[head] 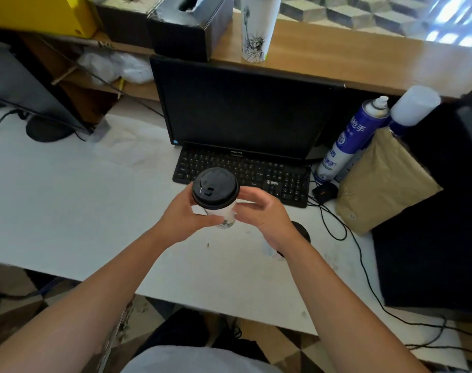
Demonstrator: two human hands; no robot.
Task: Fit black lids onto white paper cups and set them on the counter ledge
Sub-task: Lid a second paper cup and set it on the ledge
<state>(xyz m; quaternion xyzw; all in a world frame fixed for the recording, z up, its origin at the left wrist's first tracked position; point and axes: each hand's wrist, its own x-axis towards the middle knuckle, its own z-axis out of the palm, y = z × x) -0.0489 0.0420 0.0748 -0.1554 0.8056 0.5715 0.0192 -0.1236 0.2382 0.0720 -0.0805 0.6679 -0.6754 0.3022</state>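
A white paper cup (222, 214) with a black lid (215, 187) seated on its rim is held above the white desk, in front of the keyboard. My left hand (183, 214) wraps the cup's left side. My right hand (264, 211) touches its right side with curled fingers. A second white cup (257, 28), printed with a statue drawing, stands upright on the wooden counter ledge (337, 57) behind the monitor; its top is cut off by the frame. A dark round object (303, 232) lies on the desk, mostly hidden under my right wrist.
A black monitor (245, 109) and keyboard (243, 173) sit straight ahead. Two blue spray cans (348, 141) and a brown paper bag (383, 181) stand at right beside a black case. A tissue box (186, 25) and yellow box (35, 12) occupy the ledge's left.
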